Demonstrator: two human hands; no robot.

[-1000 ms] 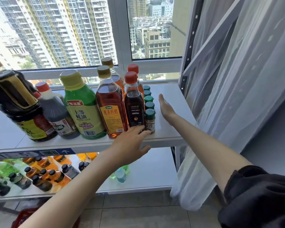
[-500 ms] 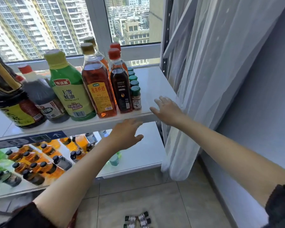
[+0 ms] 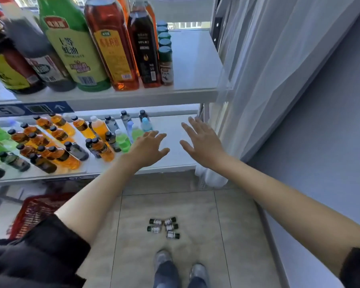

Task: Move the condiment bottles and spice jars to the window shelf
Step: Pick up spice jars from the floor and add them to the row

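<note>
Floor [image 3: 195,215] spice jars [image 3: 164,227], empty hands above

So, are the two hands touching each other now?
Apart. The head view shows the left hand and the right hand side by side, both open, with a clear strip of the white lower shelf visible between them.

Both hands hang empty with fingers spread in front of the lower shelf [image 3: 181,161]: the left hand [image 3: 149,149] and the right hand [image 3: 203,145]. On the window shelf [image 3: 195,65] stand tall condiment bottles [image 3: 110,44] and a row of green-capped spice jars [image 3: 165,65]. Five small jars [image 3: 164,227] lie on the floor tiles [image 3: 227,225] ahead of the shoes [image 3: 197,271].
</note>
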